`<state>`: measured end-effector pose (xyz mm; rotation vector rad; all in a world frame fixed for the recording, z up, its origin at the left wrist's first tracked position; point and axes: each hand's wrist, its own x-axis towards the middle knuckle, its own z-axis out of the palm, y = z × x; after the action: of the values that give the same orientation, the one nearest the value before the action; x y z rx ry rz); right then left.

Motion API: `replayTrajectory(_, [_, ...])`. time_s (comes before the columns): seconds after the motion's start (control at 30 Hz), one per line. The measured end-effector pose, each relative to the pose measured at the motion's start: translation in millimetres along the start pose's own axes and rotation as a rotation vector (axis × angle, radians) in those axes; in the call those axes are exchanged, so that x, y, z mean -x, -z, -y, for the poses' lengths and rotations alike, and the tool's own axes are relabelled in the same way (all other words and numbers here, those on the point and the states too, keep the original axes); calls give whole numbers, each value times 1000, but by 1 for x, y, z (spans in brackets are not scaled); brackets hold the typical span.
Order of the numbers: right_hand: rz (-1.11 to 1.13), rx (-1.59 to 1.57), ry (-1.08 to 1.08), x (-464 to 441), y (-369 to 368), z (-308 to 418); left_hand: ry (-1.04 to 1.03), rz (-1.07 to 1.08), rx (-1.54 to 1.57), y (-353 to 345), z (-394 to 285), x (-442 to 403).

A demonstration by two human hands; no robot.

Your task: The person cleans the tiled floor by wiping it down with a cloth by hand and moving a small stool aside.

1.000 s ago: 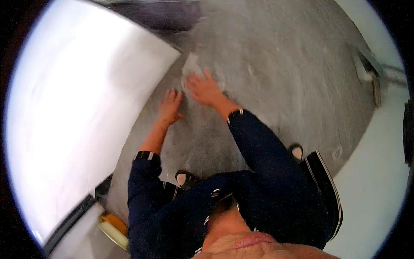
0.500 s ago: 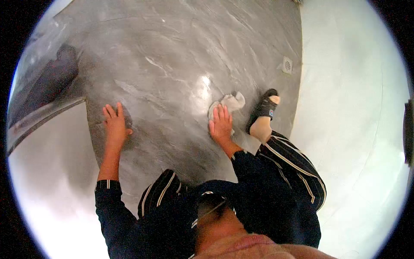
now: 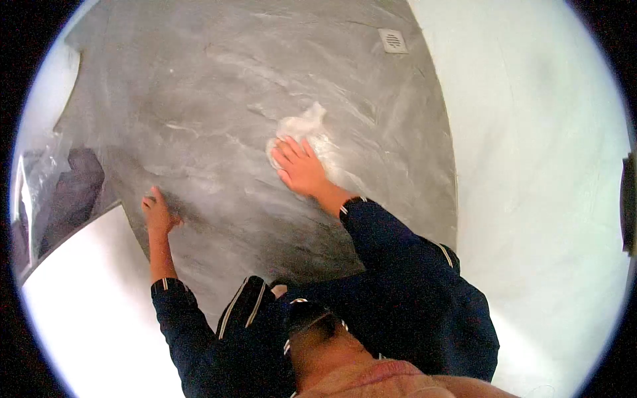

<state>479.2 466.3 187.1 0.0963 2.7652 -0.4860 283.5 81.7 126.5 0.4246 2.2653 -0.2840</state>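
Note:
My right hand [image 3: 300, 166] lies with spread fingers on a pale, crumpled cloth [image 3: 306, 124], pressing it against the grey marbled floor [image 3: 219, 86]. Part of the cloth shows beyond the fingertips; the rest is under the palm. On the left, my left hand [image 3: 159, 213] rests on or just above the floor near a white corner, its fingers apart and nothing in it.
A square drain cover [image 3: 393, 41] is set in the floor at the upper right. A white wall [image 3: 531, 166] runs down the right side. A dark shape [image 3: 78, 186] and a white surface [image 3: 86, 292] are at the left.
Since half a second ago, my right hand and the cloth have moved left and slightly up. The view has shifted, with the drain now higher and further left, and the right foot out of sight.

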Motion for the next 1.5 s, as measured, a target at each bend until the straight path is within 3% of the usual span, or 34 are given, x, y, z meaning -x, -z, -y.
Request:
replayTrajectory(0.03, [-7,-22,71,-3,2,-14,-4,-12,-27,0,-3,4])
replayTrajectory(0.1, [-238,82,151,-40,-1,-44,16,69,80,22,-11,12])
replayTrajectory(0.13, [-232,111,44,-60,1,-63,26,109,133,33,-6,9])
replayTrajectory(0.2, [-218,155,-165,-89,11,-99,-221,-46,317,-69,42,-17])
replayTrajectory(0.23, [-249,166,-316,-76,29,-132,-254,-89,233,-52,15,-4])
replayTrajectory(0.3, [-213,239,-445,3,62,-205,-377,-121,64,-31,-57,48])
replayTrajectory(0.4, [-119,222,-711,144,69,-274,-591,-10,-98,-48,-100,58])
replayTrajectory(0.47, [-118,219,-869,218,65,-295,-470,166,-72,-27,-127,47])
replayTrajectory(0.5, [-134,199,-918,255,61,-298,-398,251,-61,-18,-139,45])
replayTrajectory(0.6, [-217,164,-1073,372,40,-271,-498,425,-289,-4,-147,12])
replayTrajectory(0.63, [-269,168,-1080,402,33,-260,-490,412,-264,-12,-140,17])
replayTrajectory(0.77, [-239,36,-1564,502,21,-197,-549,336,-232,-32,-148,35])
replayTrajectory(0.8, [-273,144,-1643,532,-7,-187,-586,312,-242,-36,-158,37])
replayTrajectory(0.87, [-355,258,-1793,542,-41,-169,-814,203,-327,-41,-180,31])
replayTrajectory(0.93, [-449,263,-1941,522,-46,-156,-754,212,-384,13,-245,69])
replayTrajectory(1.0, [-401,216,-1713,499,-33,-163,-772,267,-327,24,-286,89])
replayTrajectory(1.13, [-295,131,-1194,417,11,-206,-688,215,-457,-6,-306,98])
replayTrajectory(1.2, [-423,156,-877,359,16,-217,-663,150,-549,-9,-289,116])
replayTrajectory(1.33, [-355,138,-672,262,25,-176,-656,113,-601,-20,-207,151])
replayTrajectory(1.4, [-301,239,-748,224,23,-158,-685,30,-628,-41,-150,165])
replayTrajectory(1.47, [-213,138,-932,209,78,-100,-696,3,-483,-51,-103,178])
replayTrajectory(1.5, [-552,473,-710,229,20,-147,-700,-13,-411,-55,-85,180])
